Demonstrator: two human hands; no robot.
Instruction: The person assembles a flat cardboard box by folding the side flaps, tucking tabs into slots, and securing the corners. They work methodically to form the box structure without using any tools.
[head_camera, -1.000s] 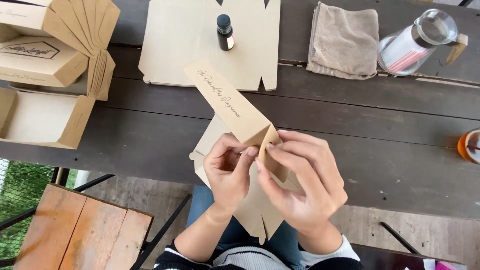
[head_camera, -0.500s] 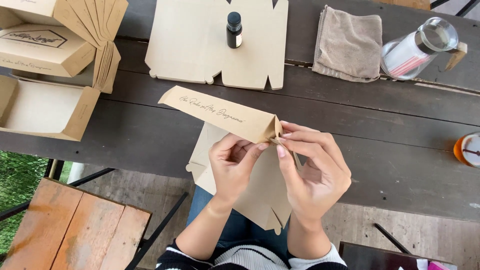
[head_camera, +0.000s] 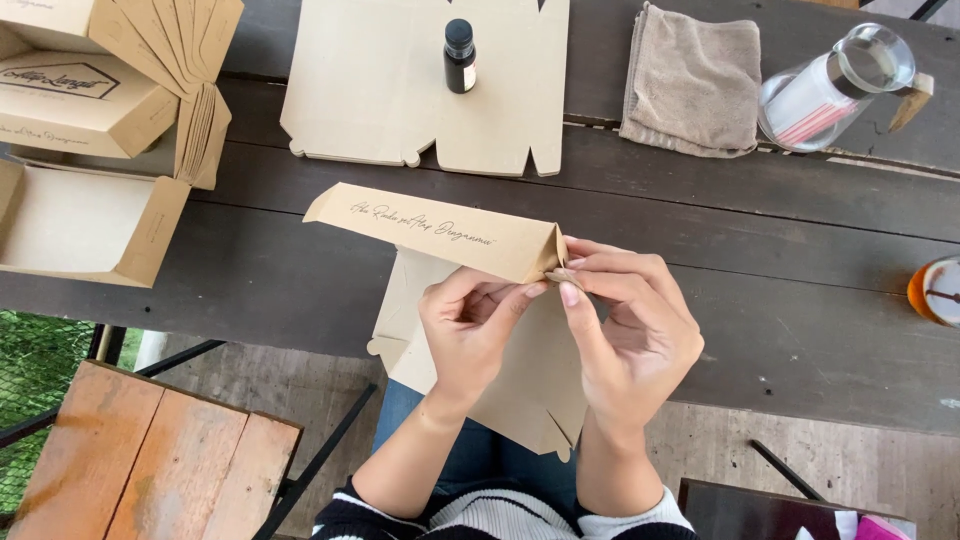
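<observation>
Both hands — left hand (head_camera: 470, 335), right hand (head_camera: 630, 335) — pinch the flat tan cardboard box blank (head_camera: 440, 232) at its three-o'clock corner fold — best creased firmly, edges aligned.

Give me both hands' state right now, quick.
Left hand: closed, fingertips pinching the folded corner of the cardboard box blank.
Right hand: closed, pinching the same corner from the other side.

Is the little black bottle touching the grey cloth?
Apart. The head view shows the little black bottle standing on flat cardboard, with dark table between it and the grey cloth.
</observation>
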